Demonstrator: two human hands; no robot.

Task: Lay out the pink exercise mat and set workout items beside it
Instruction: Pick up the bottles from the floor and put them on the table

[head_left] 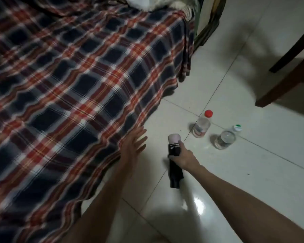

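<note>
A rolled pink exercise mat (174, 139) in a black sleeve stands tilted on the white tile floor, its pink end up. My right hand (183, 156) is shut around the black sleeve near the top. My left hand (134, 143) hovers open with fingers spread, just left of the mat, by the hanging edge of the plaid blanket. Two clear water bottles stand to the right of the mat: one with a red cap (202, 126) and one with a white and green cap (225, 138).
A bed covered by a navy, red and white plaid blanket (68, 76) fills the left side. Dark wooden furniture legs (288, 67) stand at the upper right. White tile floor (253, 172) lies open to the right and front.
</note>
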